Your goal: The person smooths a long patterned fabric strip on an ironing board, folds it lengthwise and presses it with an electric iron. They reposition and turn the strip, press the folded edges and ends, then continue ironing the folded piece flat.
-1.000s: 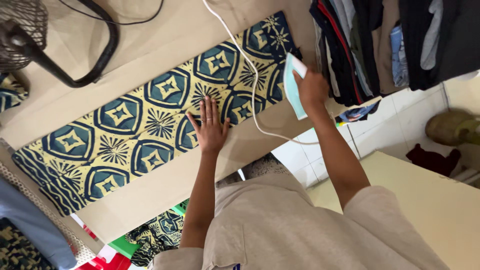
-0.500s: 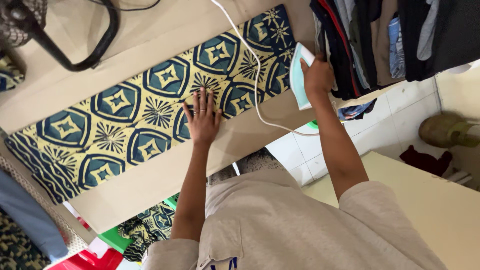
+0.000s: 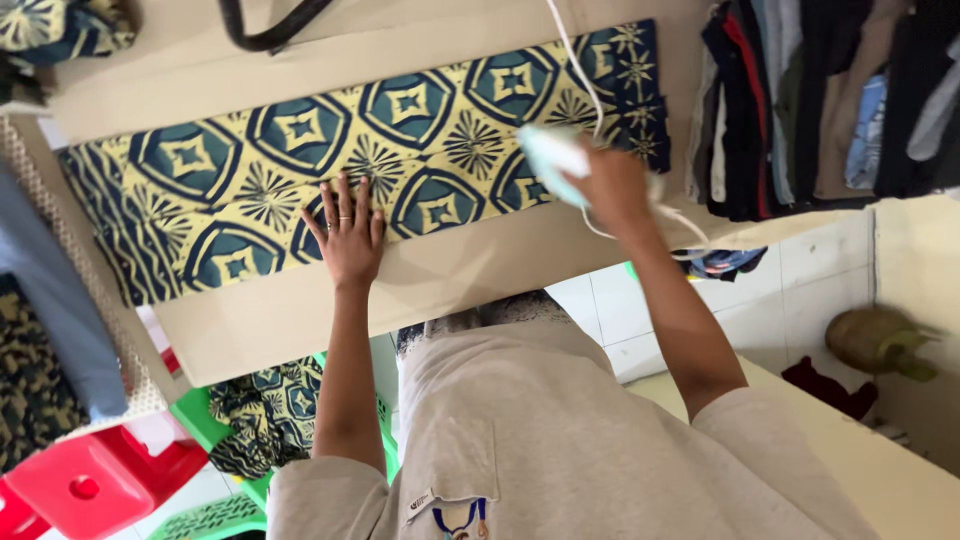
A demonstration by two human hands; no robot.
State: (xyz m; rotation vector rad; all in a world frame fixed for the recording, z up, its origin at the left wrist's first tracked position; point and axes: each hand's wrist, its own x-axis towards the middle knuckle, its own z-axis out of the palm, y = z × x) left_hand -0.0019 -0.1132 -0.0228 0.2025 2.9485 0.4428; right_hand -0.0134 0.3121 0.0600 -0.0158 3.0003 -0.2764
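Note:
A long folded cloth [image 3: 300, 140] with a blue and yellow pattern lies along a beige padded board [image 3: 450, 275]. My left hand [image 3: 348, 232] rests flat on the cloth's near edge, fingers spread, a ring on one finger. My right hand [image 3: 612, 185] grips a pale blue-green iron [image 3: 550, 155] that sits on the right part of the cloth, blurred by motion. Its white cord [image 3: 570, 50] runs up across the cloth and out of the top of the view.
Hanging clothes [image 3: 800, 100] crowd the right end of the board. A black curved stand [image 3: 265, 25] sits at the top. Below the board are a red stool [image 3: 90, 480], a green stool [image 3: 215, 420] with patterned fabric [image 3: 265, 410], white floor tiles [image 3: 780, 270] and an olive bundle [image 3: 880, 340].
My right hand has carried the iron from the cloth's right end leftward onto the cloth. My left hand stays flat on the cloth's near edge.

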